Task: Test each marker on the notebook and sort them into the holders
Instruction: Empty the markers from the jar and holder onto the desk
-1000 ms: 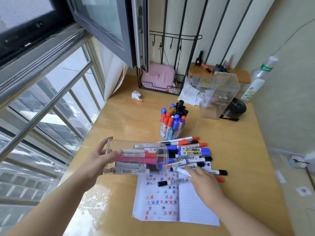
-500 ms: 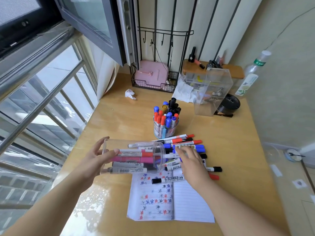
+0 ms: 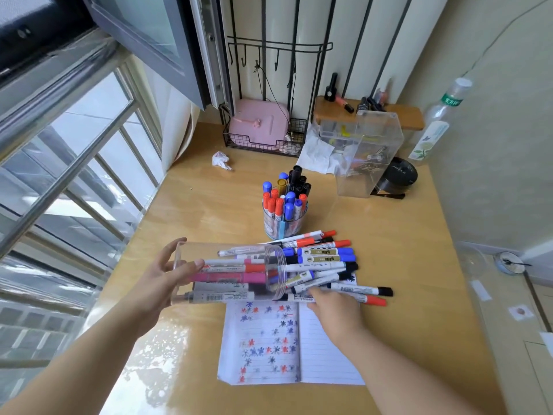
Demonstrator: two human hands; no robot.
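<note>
The left hand [image 3: 163,275] holds a clear plastic holder [image 3: 227,272] that lies tipped on its side, near the window edge of the table [image 3: 404,295]. The thumb lies over the front wall and the fingers are behind the bottom end. Its open mouth faces the pile of markers [image 3: 324,265] in the middle of the table, and several markers are half inside it.

The right hand [image 3: 335,304] rests on the near side of the pile, at the top edge of the open notebook [image 3: 326,351]. Its fingertips are hidden among the markers, so I cannot tell if they pinch one or only push.

A second holder [image 3: 284,220], full of standing markers, is just behind the pile.

The markers are light, stiff and round, so I think they roll and slide easily on the smooth wood. It is better to take one by the middle of its barrel, not by the cap, which may come off. The holder is light, smooth and rather slippery, so I would hold it around the wall near the bottom, because the markers inside can slide out.
</note>
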